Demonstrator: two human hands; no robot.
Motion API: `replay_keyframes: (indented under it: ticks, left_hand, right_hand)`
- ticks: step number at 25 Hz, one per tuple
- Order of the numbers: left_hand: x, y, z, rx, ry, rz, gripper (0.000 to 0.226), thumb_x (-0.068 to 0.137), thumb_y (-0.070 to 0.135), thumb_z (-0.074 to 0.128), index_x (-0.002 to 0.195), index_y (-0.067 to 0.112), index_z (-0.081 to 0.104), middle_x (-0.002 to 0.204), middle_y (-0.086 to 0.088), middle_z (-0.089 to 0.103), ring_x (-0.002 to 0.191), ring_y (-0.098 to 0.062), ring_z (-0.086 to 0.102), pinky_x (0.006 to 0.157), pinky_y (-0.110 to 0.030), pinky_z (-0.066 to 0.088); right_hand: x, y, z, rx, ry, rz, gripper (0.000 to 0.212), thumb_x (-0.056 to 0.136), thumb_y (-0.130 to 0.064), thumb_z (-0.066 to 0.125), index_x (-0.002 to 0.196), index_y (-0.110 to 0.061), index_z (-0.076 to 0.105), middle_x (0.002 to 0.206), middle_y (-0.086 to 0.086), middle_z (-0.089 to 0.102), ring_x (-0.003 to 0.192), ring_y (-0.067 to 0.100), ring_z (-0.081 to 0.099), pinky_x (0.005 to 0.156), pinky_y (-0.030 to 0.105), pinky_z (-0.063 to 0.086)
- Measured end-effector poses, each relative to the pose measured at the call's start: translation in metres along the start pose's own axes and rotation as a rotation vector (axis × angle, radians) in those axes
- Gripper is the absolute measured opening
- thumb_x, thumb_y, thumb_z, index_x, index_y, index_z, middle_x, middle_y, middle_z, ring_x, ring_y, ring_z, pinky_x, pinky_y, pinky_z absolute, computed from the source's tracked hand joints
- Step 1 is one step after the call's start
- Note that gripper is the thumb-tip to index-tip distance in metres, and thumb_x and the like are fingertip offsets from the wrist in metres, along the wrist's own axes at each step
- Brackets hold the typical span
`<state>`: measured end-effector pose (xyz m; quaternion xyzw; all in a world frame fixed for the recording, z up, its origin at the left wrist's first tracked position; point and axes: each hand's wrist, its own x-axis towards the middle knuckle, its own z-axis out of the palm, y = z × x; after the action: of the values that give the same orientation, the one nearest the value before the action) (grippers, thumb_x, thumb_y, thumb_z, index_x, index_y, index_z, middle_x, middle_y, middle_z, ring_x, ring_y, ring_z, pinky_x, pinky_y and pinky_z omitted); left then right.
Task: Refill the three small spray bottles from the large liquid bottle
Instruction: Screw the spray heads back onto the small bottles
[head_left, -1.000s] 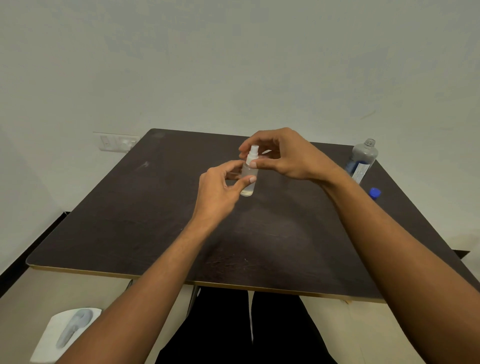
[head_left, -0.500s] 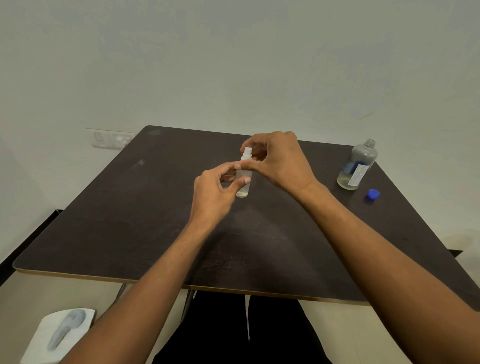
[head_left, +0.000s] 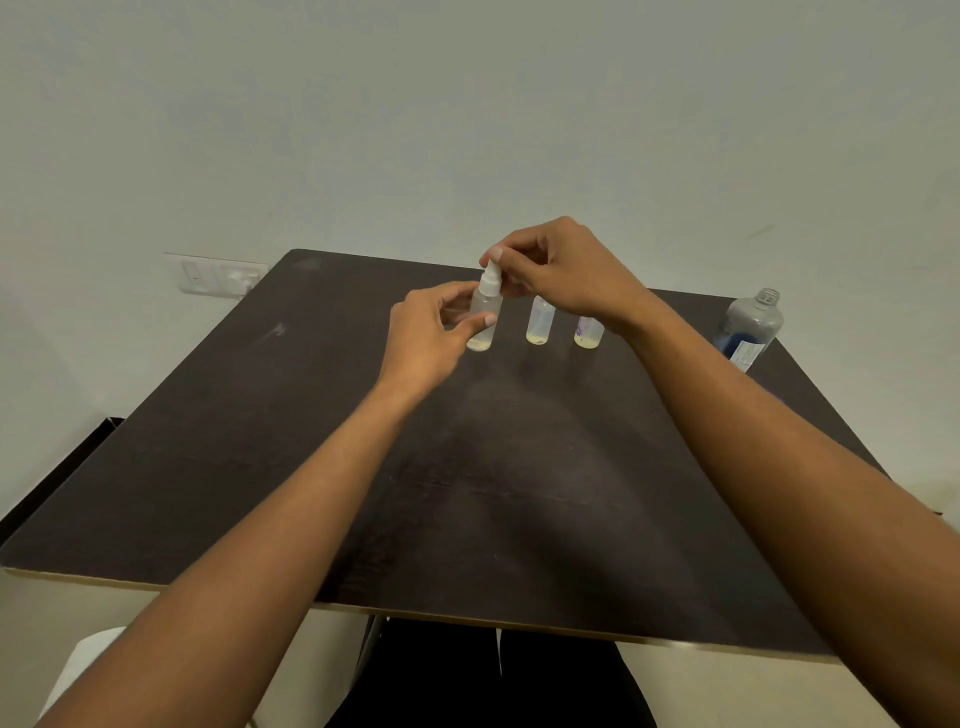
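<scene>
Three small clear spray bottles stand in a row at the far middle of the dark table (head_left: 260, 441). My left hand (head_left: 426, 332) holds the body of the leftmost spray bottle (head_left: 484, 317) between thumb and fingers. My right hand (head_left: 561, 270) pinches that bottle's white spray top. The middle spray bottle (head_left: 540, 323) and the right spray bottle (head_left: 588, 335) stand free, their tops hidden behind my right hand. Each holds a little yellowish liquid at the bottom. The large liquid bottle (head_left: 750, 327), uncapped, stands at the table's far right edge.
A white switch plate (head_left: 215, 274) is on the wall behind the table's left corner. A white object (head_left: 83, 660) lies on the floor at lower left. My dark-clothed legs show under the table's near edge.
My head has shifted, so the middle and right small bottles now show beneath my right hand. Both hands stay on the leftmost bottle and its spray top. The blue cap has left the view.
</scene>
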<state>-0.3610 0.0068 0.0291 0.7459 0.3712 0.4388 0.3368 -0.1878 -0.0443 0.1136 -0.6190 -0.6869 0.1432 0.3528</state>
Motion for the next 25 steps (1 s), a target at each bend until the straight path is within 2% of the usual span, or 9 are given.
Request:
replay_keyframes:
  ticks: [4,8,13,17,20,25]
  left_hand:
    - [0.032,-0.010,0.009,0.016,-0.014,-0.018,0.040,0.087,0.029,0.082,0.126,0.023,0.073,0.110,0.007,0.078,0.100,-0.001,0.071,0.094,-0.020,0.055]
    - [0.058,-0.029,0.023,0.018,-0.039,-0.060,0.041,0.088,0.025,0.082,0.127,0.019,0.072,0.112,0.004,0.077,0.096,-0.001,0.070,0.089,-0.012,0.052]
    - [0.077,-0.052,0.041,0.056,-0.084,-0.105,0.038,0.089,0.021,0.081,0.125,0.014,0.071,0.109,0.003,0.075,0.091,-0.002,0.069,0.096,-0.025,0.056]
    - [0.090,-0.062,0.054,0.088,-0.117,-0.148,0.040,0.090,0.018,0.079,0.128,0.013,0.069,0.118,-0.002,0.074,0.099,-0.008,0.068,0.099,-0.030,0.055]
    - [0.095,-0.070,0.059,0.103,-0.120,-0.151,0.039,0.090,0.018,0.080,0.127,0.014,0.069,0.115,-0.001,0.074,0.094,-0.006,0.067,0.096,-0.028,0.055]
    - [0.094,-0.081,0.059,0.113,-0.122,-0.159,0.040,0.091,0.019,0.079,0.129,0.014,0.069,0.115,0.000,0.074,0.098,-0.007,0.068,0.095,-0.026,0.055]
  right_hand:
    - [0.030,0.020,0.000,-0.003,0.012,0.016,0.025,0.105,-0.025,0.061,0.108,-0.011,0.081,0.097,0.002,0.082,0.088,0.014,0.080,0.090,0.033,0.064]
    - [0.056,0.043,0.009,-0.032,0.013,0.051,0.024,0.104,-0.025,0.063,0.108,-0.010,0.081,0.096,0.004,0.081,0.087,0.017,0.080,0.091,0.038,0.064]
    - [0.077,0.068,0.026,-0.112,-0.002,0.109,0.024,0.104,-0.025,0.064,0.110,-0.009,0.081,0.097,0.008,0.081,0.089,0.021,0.079,0.091,0.040,0.063]
    - [0.086,0.083,0.036,-0.162,0.008,0.141,0.025,0.105,-0.025,0.063,0.111,-0.009,0.080,0.098,0.009,0.080,0.089,0.020,0.078,0.092,0.041,0.063]
    - [0.090,0.090,0.040,-0.165,0.001,0.155,0.024,0.105,-0.024,0.062,0.109,-0.009,0.080,0.097,0.008,0.080,0.088,0.020,0.078,0.091,0.040,0.063]
    - [0.094,0.091,0.047,-0.201,-0.028,0.145,0.024,0.106,-0.023,0.060,0.113,-0.010,0.079,0.100,0.008,0.080,0.090,0.020,0.076,0.092,0.037,0.062]
